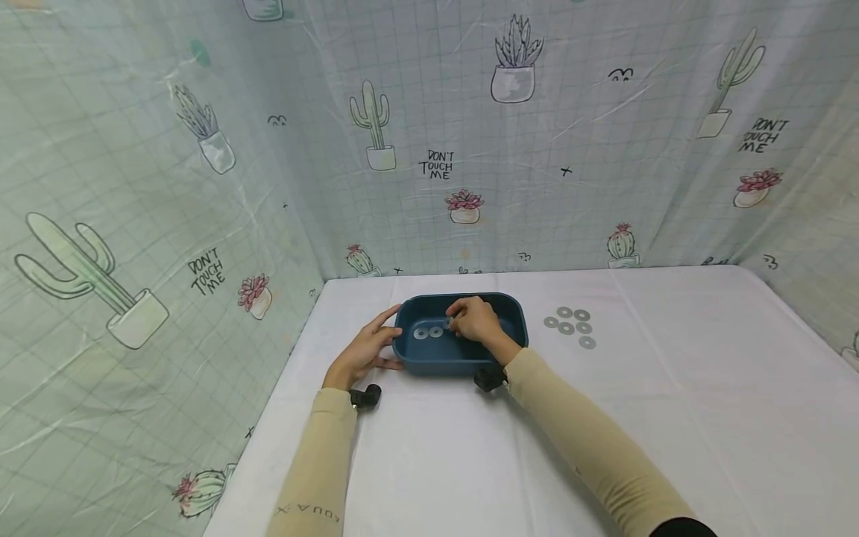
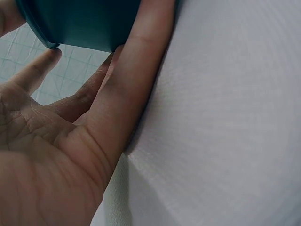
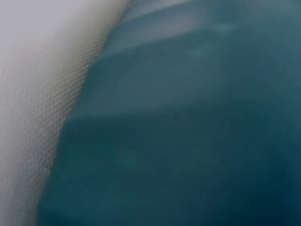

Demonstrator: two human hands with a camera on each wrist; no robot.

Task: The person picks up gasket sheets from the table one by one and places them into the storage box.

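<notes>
A dark blue rectangular tray (image 1: 429, 368) stands on the white-covered table. Two flat grey washers (image 1: 416, 334) lie side by side on its floor. My right hand (image 1: 478, 319) reaches in over the near rim and pinches another grey washer (image 1: 448, 324) just right of them; fingers partly hide it. My left hand (image 1: 365, 349) touches the tray's left end with spread, mostly straight fingers. In the left wrist view, those fingers (image 2: 136, 61) lie along the tray wall (image 2: 84, 23). The right wrist view shows only a blurred blue tray surface (image 3: 164, 155) close up; that hand is hidden there.
Several more grey washers (image 1: 561, 329) lie in a loose group on the white tablecloth (image 1: 671, 418), right of the tray. A curtain (image 1: 416, 224) printed with cacti hangs behind the table and along its left side.
</notes>
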